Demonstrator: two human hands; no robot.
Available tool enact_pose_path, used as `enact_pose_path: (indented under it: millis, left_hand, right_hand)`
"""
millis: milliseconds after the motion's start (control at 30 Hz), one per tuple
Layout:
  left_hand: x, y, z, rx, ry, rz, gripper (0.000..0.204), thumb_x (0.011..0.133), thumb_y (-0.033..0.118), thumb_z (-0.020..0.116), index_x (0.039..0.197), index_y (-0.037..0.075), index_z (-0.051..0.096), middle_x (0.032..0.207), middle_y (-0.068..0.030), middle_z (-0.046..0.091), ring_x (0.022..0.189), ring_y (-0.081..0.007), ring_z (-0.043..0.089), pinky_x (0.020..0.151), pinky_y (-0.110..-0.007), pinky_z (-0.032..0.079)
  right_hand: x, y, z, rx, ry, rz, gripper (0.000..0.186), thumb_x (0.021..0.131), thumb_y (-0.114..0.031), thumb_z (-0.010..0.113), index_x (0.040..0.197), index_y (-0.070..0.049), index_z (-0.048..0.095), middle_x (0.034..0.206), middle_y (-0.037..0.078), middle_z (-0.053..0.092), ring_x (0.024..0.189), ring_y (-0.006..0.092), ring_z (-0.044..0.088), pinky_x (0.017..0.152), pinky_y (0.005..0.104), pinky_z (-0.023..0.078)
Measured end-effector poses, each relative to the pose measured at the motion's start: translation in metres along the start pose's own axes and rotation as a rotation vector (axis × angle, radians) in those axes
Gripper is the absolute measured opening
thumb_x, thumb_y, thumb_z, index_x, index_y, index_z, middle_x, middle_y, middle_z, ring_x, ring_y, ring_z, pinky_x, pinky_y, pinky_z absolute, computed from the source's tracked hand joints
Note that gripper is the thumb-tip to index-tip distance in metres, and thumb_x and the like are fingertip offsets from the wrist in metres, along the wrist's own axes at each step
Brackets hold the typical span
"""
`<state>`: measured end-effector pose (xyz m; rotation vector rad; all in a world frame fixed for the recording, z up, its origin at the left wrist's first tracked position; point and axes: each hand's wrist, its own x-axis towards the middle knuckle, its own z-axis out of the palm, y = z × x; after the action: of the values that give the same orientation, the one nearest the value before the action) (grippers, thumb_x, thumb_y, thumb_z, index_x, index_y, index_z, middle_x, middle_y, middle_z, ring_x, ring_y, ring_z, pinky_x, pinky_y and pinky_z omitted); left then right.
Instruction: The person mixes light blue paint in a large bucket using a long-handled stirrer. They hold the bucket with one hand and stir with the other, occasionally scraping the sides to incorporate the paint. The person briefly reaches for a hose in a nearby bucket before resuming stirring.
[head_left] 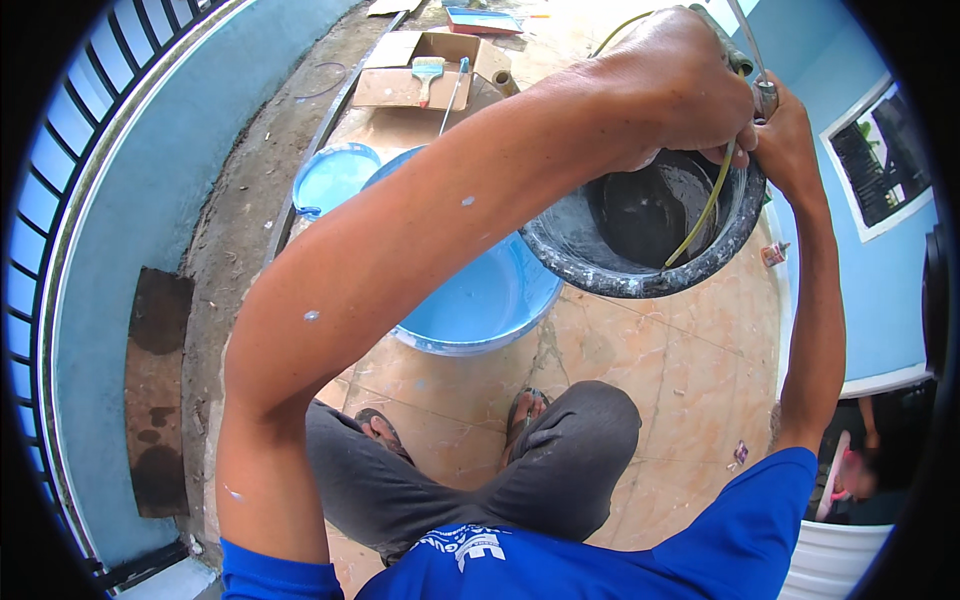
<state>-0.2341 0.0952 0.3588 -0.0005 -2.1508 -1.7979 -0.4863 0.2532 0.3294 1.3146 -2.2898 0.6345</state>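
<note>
Both arms reach up to the top right, where my hands meet over a black bucket [650, 287] with a paint-streaked rim. My left hand [680, 85] is closed on a thin yellow cord [712, 207], whose lower end hangs into the bucket. Against it, my right hand [790, 140] has its fingers wrapped round a short grey tube [766, 101] with a thin metal rod [746, 35] rising from it. A greenish tube [728, 42] shows behind my left hand. My left forearm partly covers a large tub of light blue paint [475, 347].
A blue lid or shallow tub [337, 180] lies left of the paint tub. Beyond it stands an open cardboard box [385, 88] with a wide paintbrush [427, 72] on it. A paint tray [484, 21] is farther off. A small bottle [774, 254] stands by the right wall.
</note>
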Motion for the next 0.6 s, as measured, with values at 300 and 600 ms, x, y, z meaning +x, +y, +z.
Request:
enact_pose_path:
  millis: [300,600]
  left_hand:
    - [0.004,-0.006,-0.003,0.025,0.035,-0.064,0.019,0.090,0.004,0.058,0.092,-0.006,0.074,0.084,-0.0215,0.072,0.077,-0.0298,0.072,0.072,-0.042,0.056]
    - [0.017,-0.036,0.007,-0.106,0.057,0.035,0.012,0.087,0.005,0.072,0.088,-0.005,0.079,0.087,-0.0177,0.076,0.081,-0.0215,0.075,0.075,-0.034,0.059]
  right_hand:
    - [0.004,-0.020,-0.001,-0.013,-0.022,0.008,0.049,0.074,-0.015,0.074,0.116,0.007,0.062,0.082,0.015,0.064,0.075,0.0247,0.063,0.075,0.0381,0.052]
    - [0.009,-0.029,-0.008,-0.074,-0.045,-0.004,0.053,0.077,-0.014,0.075,0.124,0.007,0.061,0.088,0.016,0.068,0.081,0.0256,0.067,0.080,0.0383,0.053]
